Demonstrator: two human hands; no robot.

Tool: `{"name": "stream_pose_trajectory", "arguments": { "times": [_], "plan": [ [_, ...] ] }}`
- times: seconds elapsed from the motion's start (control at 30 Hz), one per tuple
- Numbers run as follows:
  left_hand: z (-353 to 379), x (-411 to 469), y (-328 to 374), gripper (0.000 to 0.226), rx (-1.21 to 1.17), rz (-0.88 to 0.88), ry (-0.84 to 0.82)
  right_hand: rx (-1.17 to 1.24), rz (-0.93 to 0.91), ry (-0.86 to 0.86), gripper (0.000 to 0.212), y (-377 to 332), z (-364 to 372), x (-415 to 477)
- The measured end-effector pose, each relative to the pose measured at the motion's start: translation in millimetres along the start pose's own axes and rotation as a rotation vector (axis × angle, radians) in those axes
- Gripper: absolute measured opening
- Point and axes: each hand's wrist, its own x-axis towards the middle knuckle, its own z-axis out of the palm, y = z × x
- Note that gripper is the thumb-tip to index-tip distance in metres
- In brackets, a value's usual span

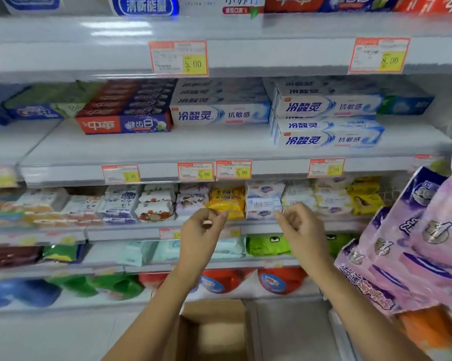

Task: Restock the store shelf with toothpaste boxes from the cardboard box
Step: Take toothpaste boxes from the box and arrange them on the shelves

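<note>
Toothpaste boxes fill the middle shelf [141, 149]: a red and purple stack [126, 123], a white and blue row [219, 114] and a taller white and blue pile [329, 121]. The open cardboard box [214, 332] stands on the floor below, between my forearms; its inside looks bare. My left hand [201, 230] and my right hand [300, 225] hover in front of the soap shelf, fingers loosely curled, holding nothing.
Soap packs [227, 201] line the shelf behind my hands, with wipes and detergent bottles [219, 280] lower down. Pink and purple bags [415, 243] hang at the right, close to my right arm. Price tags [179, 58] sit on the shelf edges.
</note>
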Motion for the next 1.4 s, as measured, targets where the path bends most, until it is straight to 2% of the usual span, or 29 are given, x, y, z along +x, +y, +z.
{"name": "stream_pose_trajectory", "arguments": {
  "times": [0.03,0.13,0.27,0.37,0.43,0.53,0.63,0.7,0.77,0.87,0.93,1.07,1.4],
  "plan": [
    [-6,1,1,0.033,-0.015,0.011,0.024,-0.005,-0.009,0.027,0.017,-3,2,3],
    [-25,13,11,0.029,0.054,0.121,0.126,-0.018,-0.105,0.143,0.028,-19,-1,17],
    [-54,41,29,0.018,0.188,0.272,0.277,-0.096,-0.312,0.248,0.029,-42,-6,35],
    [-78,61,41,0.011,0.295,0.318,0.391,-0.188,-0.398,0.18,0.032,-56,0,46],
    [-99,81,46,0.021,0.42,0.282,0.414,-0.233,-0.377,0.094,0.037,-57,8,53],
    [-138,128,47,0.046,0.694,0.057,0.354,-0.266,-0.343,0.056,0.04,-55,19,59],
    [-168,162,50,0.057,0.866,-0.085,0.241,-0.278,-0.319,0.073,0.038,-55,24,59],
    [-177,173,54,0.052,0.882,-0.048,0.193,-0.293,-0.317,0.07,0.038,-54,26,59],
    [-179,179,59,0.048,0.952,0.066,0.211,-0.304,-0.321,0.077,0.038,-54,27,58],
    [-169,182,72,0.055,0.995,0.223,0.293,-0.306,-0.316,0.1,0.035,-56,28,60],
    [-156,183,78,0.061,0.999,0.266,0.224,-0.315,-0.314,0.113,0.033,-56,29,60],
    [-130,200,70,0.071,1.035,0.241,0.087,-0.318,-0.298,0.118,0.031,-58,29,60],
    [-106,217,64,0.07,1.131,0.159,0.121,-0.327,-0.277,0.108,0.03,-59,28,60]
  ]
}}
